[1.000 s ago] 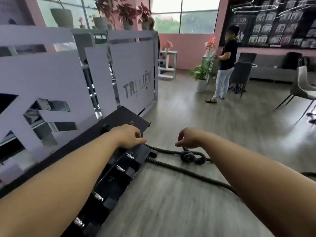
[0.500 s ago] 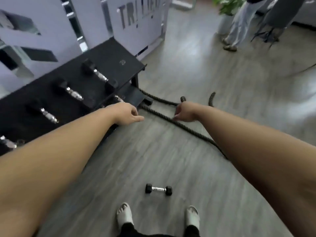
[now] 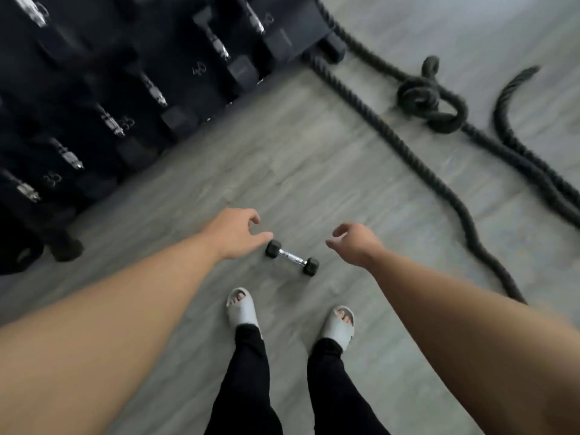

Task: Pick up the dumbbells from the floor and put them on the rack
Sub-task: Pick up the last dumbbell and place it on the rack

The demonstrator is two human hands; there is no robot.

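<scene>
A small dumbbell [image 3: 292,257] with black hex heads and a chrome handle lies on the grey floor just in front of my feet. My left hand [image 3: 233,232] hovers at its left end, fingers loosely spread, its fingertips close to the left head, holding nothing. My right hand [image 3: 354,243] hangs to the right of the dumbbell, fingers curled apart and empty. The black dumbbell rack [image 3: 78,98] fills the upper left, with several black dumbbells with chrome handles lying on it.
A thick dark battle rope [image 3: 417,152] runs across the floor from the rack's corner to the right, with a knot [image 3: 422,95] in it. My feet in light slippers [image 3: 241,310] stand just behind the dumbbell.
The view has tilted down from the room to the floor. Both hands have dropped from near the rack's corner to either side of the small dumbbell.
</scene>
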